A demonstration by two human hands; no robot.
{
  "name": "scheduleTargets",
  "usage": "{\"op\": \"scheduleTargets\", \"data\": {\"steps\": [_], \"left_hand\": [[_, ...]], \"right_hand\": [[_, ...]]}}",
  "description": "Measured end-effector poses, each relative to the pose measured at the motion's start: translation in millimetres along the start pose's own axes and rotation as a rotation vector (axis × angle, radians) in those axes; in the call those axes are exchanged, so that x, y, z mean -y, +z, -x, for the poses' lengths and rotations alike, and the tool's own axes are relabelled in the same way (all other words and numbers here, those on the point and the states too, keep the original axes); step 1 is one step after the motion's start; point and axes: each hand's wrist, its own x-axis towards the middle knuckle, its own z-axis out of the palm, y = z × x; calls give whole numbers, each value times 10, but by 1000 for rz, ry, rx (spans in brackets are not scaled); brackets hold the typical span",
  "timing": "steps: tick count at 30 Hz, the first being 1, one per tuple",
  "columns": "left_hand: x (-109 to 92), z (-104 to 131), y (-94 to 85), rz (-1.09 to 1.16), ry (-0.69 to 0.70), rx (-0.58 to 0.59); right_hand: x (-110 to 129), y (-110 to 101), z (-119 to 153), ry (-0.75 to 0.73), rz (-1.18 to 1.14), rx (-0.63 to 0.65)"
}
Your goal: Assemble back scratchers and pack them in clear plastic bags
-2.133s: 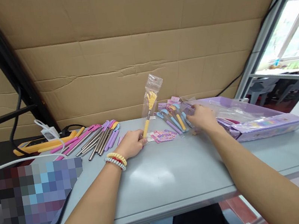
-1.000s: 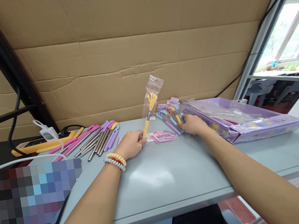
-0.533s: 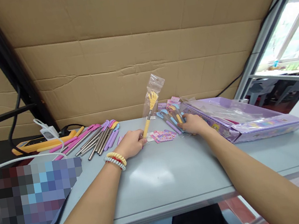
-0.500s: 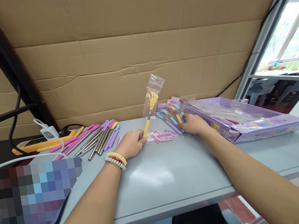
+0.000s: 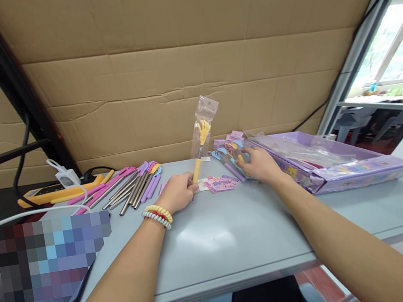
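Observation:
My left hand (image 5: 181, 192) is closed on the handle of a yellow hand-shaped stick (image 5: 197, 168), which stands tilted upright inside a clear plastic bag (image 5: 207, 108). My right hand (image 5: 259, 163) rests on a pile of bagged blue, purple and yellow sticks (image 5: 230, 159); its fingertips are partly hidden among them, so what they grip is unclear. Small pink printed cards (image 5: 221, 183) lie between the hands. To the left is a fan of loose sticks (image 5: 135, 182) with metal shafts and pink, purple and yellow parts.
An open purple box (image 5: 361, 172) with clear plastic inside stands at the right. A yellow power strip (image 5: 42, 195) with a white charger (image 5: 67, 178) and cable sits at the back left. A blurred-out device lies front left. Cardboard (image 5: 173, 68) backs the grey table (image 5: 217, 250).
The bagged yellow stick has tilted slightly upward and left in my left hand. My right hand has shifted a little over the pile, covering more of the yellow handle there.

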Motion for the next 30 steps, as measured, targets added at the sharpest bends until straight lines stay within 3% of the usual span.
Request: {"op": "scheduleTargets", "data": {"steps": [2,4,8,12,16,19,23,27,30], "left_hand": [[-8,-1,-1,-13,-1,-5],[-10,-5,2,-30,4,-1],[2,-15,16,-47,1,0],[21,-21,31,-62,-15,5],[22,-21,32,-68,-14,3],[14,-18,25,-64,-20,9],[13,-17,19,-44,-11,2],[2,-19,-4,-30,-22,-20],[-15,-16,-38,-55,-43,-60]], "right_hand": [[72,15,28,-231,-70,-45],[147,58,53,-436,-137,22],[256,187,83,-603,-118,232],[300,256,90,-596,-95,317],[351,214,107,-494,-113,357],[389,160,128,-412,-141,332],[398,122,144,-412,-212,281],[380,96,153,-347,-423,207],[370,77,158,-253,-657,226]]}}
